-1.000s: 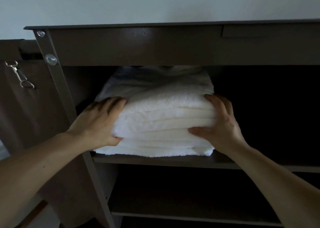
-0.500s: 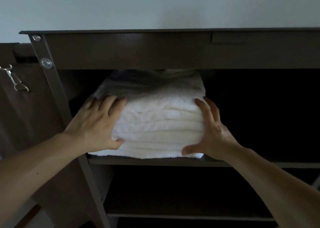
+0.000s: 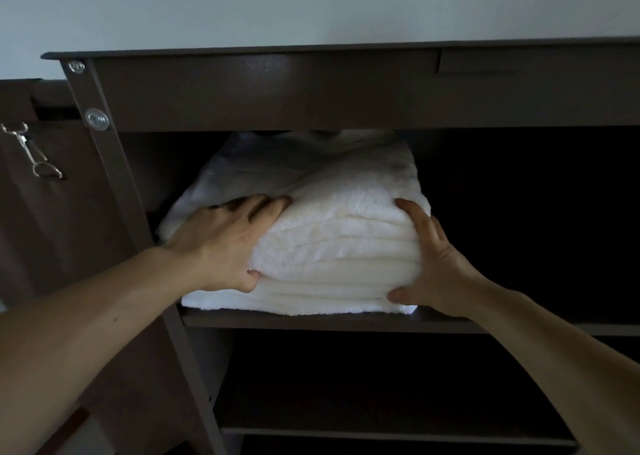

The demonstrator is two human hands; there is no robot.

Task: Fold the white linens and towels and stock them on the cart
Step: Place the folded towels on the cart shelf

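While the stack of folded white towels (image 3: 339, 247) sits at the front lip of the cart's upper shelf (image 3: 311, 321), toward the left end of the bay, you could easily undo the neat folds. Push from the top layers alone and they would likely slide over the lower ones and fan the pile out of square. The bottom towel juts wider than the rest at the stack's 8 o'clock, close to the cart's upright post (image 3: 114, 164). A leftward shove could snag or rumple it there. At 12 o'clock the far end of the pile disappears into shadow under the cart's top panel (image 3: 277, 87). How much clearance remains cannot be told, so a lift could drag the top towel against the panel. Uneven pressure from one side would probably skew the whole pile toward the dark, open space at 3 o'clock.

Your left hand (image 3: 221, 243) lies at the stack's 9 o'clock. Its fingers are spread nearly straight across the top towel, and the thumb presses into the front face between layers. Your right hand (image 3: 436, 264) braces the 3 o'clock side. Its fingers are extended up along the edge, and the thumb is set low against the bottom towels by the shelf. Neither hand is curled round a towel; both press flat.
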